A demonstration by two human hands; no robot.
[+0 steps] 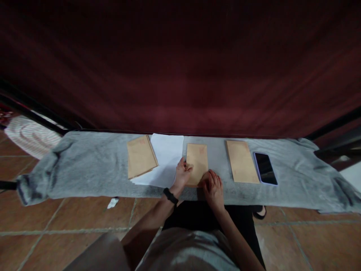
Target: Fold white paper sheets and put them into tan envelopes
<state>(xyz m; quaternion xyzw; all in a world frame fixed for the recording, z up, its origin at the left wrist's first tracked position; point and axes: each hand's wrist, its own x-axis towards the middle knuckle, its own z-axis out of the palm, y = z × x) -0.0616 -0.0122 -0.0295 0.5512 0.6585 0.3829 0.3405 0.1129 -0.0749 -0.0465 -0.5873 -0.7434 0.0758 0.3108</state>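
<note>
Left fingers [182,162]: curled at the left edge of the middle envelope [198,156]; grip unclear.
Right fingers [215,176]: bent over its lower right corner; grip unclear.
Envelope's risk: uneven pressure could have creased it against the worktop [96,162].
White sheets [169,147]: a leftward slip could have shifted them.

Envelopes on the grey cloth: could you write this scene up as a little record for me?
Left hand: at the left edge of the middle envelope
Right hand: at its near right corner
Left side: envelope pile overlapping white paper
Right side: at least one envelope, then a dark-screened phone
Surface: grey cloth
Left wrist: black band
</note>
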